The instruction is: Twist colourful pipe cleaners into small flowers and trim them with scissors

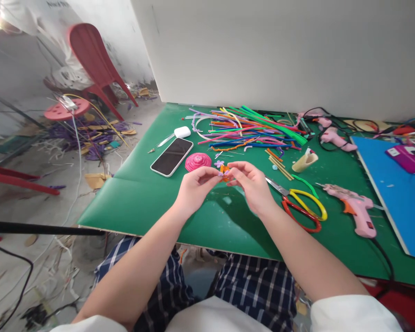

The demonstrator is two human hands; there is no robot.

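My left hand (198, 188) and my right hand (253, 184) meet above the green table, fingertips pinched on a small orange and purple piece (224, 173). Fingers partly cover its shape. Just behind it lies a small purple flower (219, 163). A pink coiled disc (198, 162) rests behind my left hand, with a phone (172, 157) to its left. Scissors with yellow and red handles (302, 208) lie right of my right hand, their blades pointing toward it.
A pile of coloured pipe cleaners (252, 129) spans the back of the green table (131, 198). At the right are a pink glue gun (358, 210), a beige cup (305, 161) and a blue board (397, 198). A person sits at the far left on a red chair (90, 55).
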